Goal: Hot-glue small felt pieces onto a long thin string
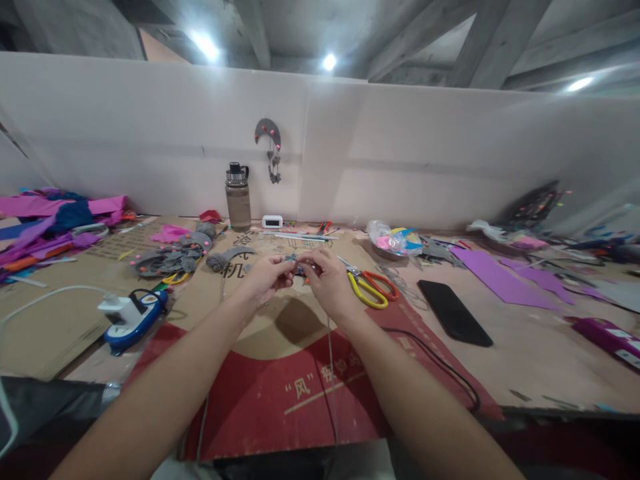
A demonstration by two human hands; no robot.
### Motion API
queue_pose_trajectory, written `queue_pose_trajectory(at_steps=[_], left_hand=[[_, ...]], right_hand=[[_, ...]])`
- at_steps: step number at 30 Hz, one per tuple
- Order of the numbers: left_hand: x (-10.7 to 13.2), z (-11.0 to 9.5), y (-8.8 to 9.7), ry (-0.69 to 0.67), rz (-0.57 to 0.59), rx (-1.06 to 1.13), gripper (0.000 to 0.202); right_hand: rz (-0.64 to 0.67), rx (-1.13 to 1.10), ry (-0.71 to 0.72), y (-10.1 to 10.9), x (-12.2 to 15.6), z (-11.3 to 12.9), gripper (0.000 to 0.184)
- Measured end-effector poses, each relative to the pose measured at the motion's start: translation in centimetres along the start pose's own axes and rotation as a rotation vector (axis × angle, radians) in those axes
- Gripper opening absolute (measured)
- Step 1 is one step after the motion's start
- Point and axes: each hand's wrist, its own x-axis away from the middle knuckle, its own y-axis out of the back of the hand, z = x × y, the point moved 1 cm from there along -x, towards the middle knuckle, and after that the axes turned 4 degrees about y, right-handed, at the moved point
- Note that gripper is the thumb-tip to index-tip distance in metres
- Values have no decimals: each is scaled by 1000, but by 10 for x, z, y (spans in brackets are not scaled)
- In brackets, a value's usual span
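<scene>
Over the cardboard sheet (260, 413), my left hand (270, 277) and my right hand (326, 275) meet with fingertips pinched together. A small grey-blue piece (291, 257) shows between them, too small to name. Below my right hand hangs a thin grey cord (330, 350); its upper end is hidden by the hand. To the right of my right hand lie scissors (373, 288) with yellow and orange handles. A rolled grey felt strip (227, 259) rests to the left of my left hand.
A water bottle (239, 200) and small white clock (273, 222) stand by the partition, where a felt moon ornament (269, 133) hangs. Left are felt pieces (170, 257) and a power strip (137, 323). Right are a black phone (454, 312), a bowl (393, 252) and purple sheets (500, 277).
</scene>
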Motion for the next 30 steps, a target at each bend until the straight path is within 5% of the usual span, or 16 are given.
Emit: queue_pose_trajectory(at_steps=[14,25,30], left_hand=[[2,-5,4,69,8,45,16],[2,-3,-1,-112,-48,-88,16],[3,-2,-4,-204,-118,-259,16]], right_hand=[[14,68,89,1,1,2,16],[0,-266,-274,-8,2,2,18],[9,-230,-352,-10,0,1,20]])
